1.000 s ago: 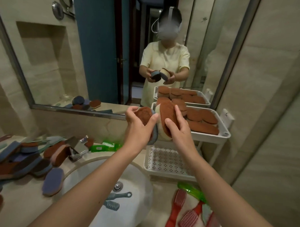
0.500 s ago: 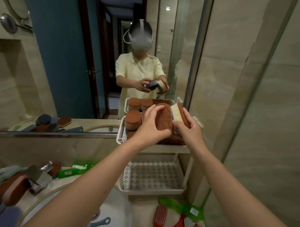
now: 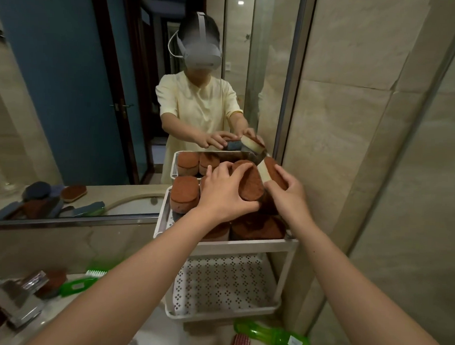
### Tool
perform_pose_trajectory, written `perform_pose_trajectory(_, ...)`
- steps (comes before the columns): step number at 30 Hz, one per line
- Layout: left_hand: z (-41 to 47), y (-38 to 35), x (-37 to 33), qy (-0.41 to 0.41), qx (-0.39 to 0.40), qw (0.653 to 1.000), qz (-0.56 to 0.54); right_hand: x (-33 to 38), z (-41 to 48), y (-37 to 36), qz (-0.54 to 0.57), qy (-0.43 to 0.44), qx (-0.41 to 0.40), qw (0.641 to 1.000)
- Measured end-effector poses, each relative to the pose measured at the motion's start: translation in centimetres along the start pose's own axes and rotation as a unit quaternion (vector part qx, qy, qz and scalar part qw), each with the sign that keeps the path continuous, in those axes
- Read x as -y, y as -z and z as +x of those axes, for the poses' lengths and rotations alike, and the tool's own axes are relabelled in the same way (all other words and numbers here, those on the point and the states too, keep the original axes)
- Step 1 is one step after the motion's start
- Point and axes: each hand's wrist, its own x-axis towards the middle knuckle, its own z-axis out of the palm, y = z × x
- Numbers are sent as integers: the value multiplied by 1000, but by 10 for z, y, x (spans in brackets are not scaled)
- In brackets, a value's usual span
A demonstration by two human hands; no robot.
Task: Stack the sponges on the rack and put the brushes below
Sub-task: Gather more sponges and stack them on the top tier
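A white two-tier rack (image 3: 244,246) stands against the mirror. Its top shelf holds several brown-topped sponges (image 3: 185,195). My left hand (image 3: 224,194) grips a brown sponge (image 3: 250,182) over the top shelf. My right hand (image 3: 289,192) holds a second sponge (image 3: 269,171), cream-sided with a brown face, tilted on edge against the first. The perforated lower shelf (image 3: 225,285) has nothing on it. A green brush (image 3: 272,335) and a red brush (image 3: 241,344) lie on the counter in front of the rack.
A tiled wall (image 3: 376,151) closes in right of the rack. A chrome tap (image 3: 18,299) stands at the lower left with another green brush (image 3: 80,283) behind it. The basin rim (image 3: 153,335) is below my left arm. The mirror (image 3: 95,90) shows more sponges.
Both hands moved forward from above the basin to the rack's top shelf, carrying the two sponges onto the pile. The view swung right and closer to the rack.
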Motion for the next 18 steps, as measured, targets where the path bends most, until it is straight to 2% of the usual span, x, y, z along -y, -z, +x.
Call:
perform_pose_trajectory(4, 8, -16, 6, 0, 10, 997, 81, -19, 3, -10, -112, 32, -33, 993)
perform_pose_trajectory(9, 6, -28, 14, -18, -6, 987, 158, -32, 2, -16, -217, 46, -12, 975)
perform_pose_trajectory(14, -1, -35, 19, -29, -29, 982, 186, -34, 2, -17, -249, 80, 4, 965)
perform_pose_trajectory(18, -2, -36, 18, -52, -43, 981, 182, -35, 4, -19, -281, 62, 29, 957)
